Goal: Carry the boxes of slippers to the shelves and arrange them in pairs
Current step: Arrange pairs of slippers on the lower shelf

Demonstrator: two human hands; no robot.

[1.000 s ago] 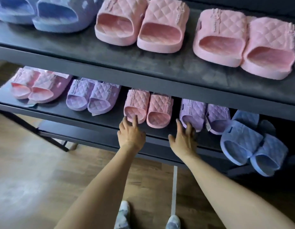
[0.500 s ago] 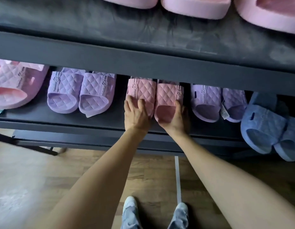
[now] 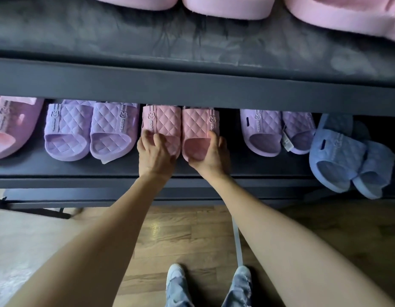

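A pair of pink quilted slippers sits side by side on the lower dark shelf [image 3: 65,169]. My left hand [image 3: 155,155] grips the toe end of the left pink slipper [image 3: 164,120], fingers curled over its strap. My right hand [image 3: 211,155] holds the front of the right pink slipper [image 3: 197,127], thumb on its outer edge. The two slippers touch each other. Their heels are hidden under the upper shelf [image 3: 192,85].
A lilac pair [image 3: 90,131] lies left of the pink pair, another lilac pair [image 3: 274,131] to the right. A blue pair [image 3: 347,158] overhangs the shelf at far right. Larger pink slippers [image 3: 227,6] line the upper shelf. Wooden floor and my shoes [image 3: 176,282] are below.
My hands went from hovering at the shelf edge to grasping the pink pair. The pair now sits closer to the left lilac pair, and the view has moved in.
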